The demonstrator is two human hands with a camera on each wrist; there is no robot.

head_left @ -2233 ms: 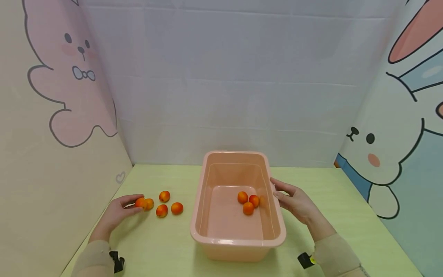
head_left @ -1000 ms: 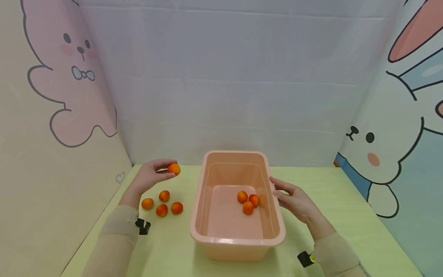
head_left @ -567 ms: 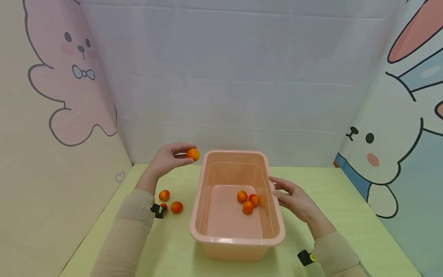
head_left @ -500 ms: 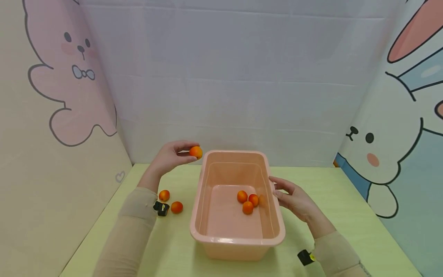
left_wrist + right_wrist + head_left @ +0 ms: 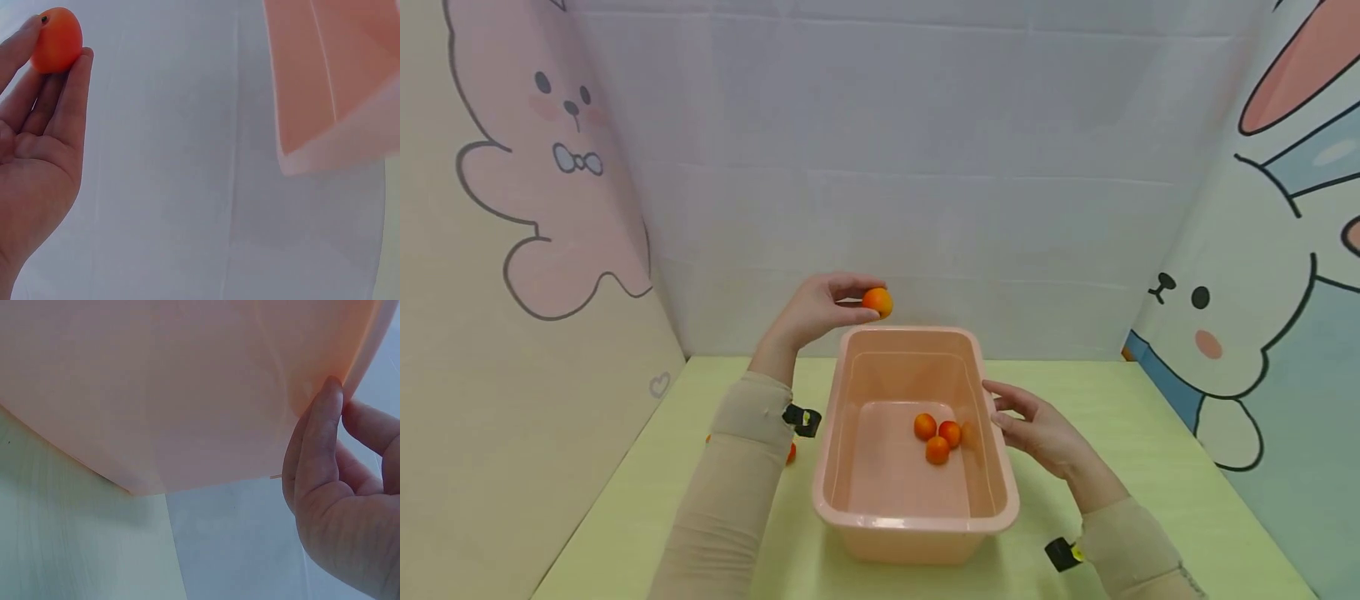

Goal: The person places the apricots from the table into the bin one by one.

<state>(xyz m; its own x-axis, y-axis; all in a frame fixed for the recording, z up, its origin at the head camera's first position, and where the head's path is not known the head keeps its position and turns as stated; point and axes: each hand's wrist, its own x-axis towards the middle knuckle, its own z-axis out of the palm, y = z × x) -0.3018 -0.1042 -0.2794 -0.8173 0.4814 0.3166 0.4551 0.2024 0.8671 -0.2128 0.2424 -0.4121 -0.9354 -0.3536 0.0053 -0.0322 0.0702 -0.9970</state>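
Left hand [image 5: 820,310]: centre of the frame, raised above the far rim of the pink tub [image 5: 917,523], fingertips pinching one orange fruit [image 5: 877,302]. Right hand [image 5: 1037,432]: right of centre, fingers relaxed and straight, thumb touching the tub's right outer wall. Three orange fruits [image 5: 937,437]: clustered on the tub floor. Green table [image 5: 1120,433]: beneath all.

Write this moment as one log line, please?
left hand: pinches orange fruit above tub's far rim | right hand: touches pink tub side | three fruits in tub
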